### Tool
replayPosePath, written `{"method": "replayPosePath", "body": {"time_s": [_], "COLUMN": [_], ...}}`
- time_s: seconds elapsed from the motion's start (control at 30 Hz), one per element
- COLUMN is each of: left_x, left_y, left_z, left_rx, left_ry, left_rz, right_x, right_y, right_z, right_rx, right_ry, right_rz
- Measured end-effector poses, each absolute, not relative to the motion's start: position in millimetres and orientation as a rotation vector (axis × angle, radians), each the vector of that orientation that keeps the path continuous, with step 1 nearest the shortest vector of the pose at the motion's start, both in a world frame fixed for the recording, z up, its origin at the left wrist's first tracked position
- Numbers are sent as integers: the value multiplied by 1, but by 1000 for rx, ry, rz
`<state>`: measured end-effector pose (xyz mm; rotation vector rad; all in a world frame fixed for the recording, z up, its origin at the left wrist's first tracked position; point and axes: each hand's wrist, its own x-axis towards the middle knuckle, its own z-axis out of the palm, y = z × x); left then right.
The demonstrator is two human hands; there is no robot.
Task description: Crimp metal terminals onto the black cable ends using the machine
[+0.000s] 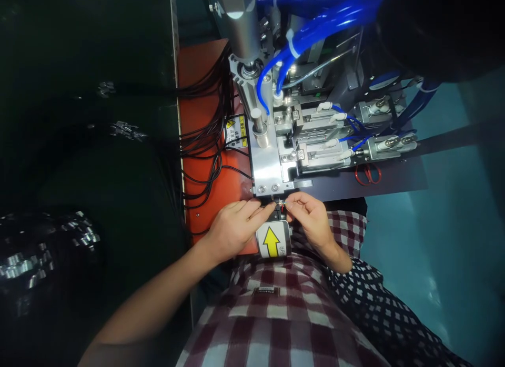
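My left hand (233, 227) and my right hand (311, 217) meet at the front end of the machine, fingertips pinched close together. Between them shows a small cable end (281, 203) with thin red and light-coloured wires and a bright metal bit. The left fingertips close on its left side, where a short stretch of black cable shows by the fingers. On the other side, my right thumb and forefinger pinch the tip. Just below lies a white plate with a yellow arrow (271, 242). Above the hands is the silver metal block (266, 170) of the press. Fine details of the cable end are too small to tell.
Several black cables (215, 130) cross the orange surface (197, 199) to the left, with bundles of metal connectors (127, 130) on the dark area beyond. Blue air hoses (327, 22) and pneumatic cylinders (323, 120) fill the machine's right. A red looped wire (368, 175) lies at the plate's edge.
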<state>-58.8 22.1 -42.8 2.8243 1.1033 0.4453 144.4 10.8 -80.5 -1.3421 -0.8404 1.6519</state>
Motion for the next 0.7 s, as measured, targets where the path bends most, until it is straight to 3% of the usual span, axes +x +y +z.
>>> {"method": "replayPosePath", "body": {"time_s": [0.7], "left_x": [-57], "left_y": [22], "left_z": [-44], "left_rx": [2824], "left_ry": [1077], "left_rz": [443], "right_x": [156], "right_y": [17], "right_z": [-69], "right_rx": [-1455], "right_ry": [-971], "right_rz": [1562]}}
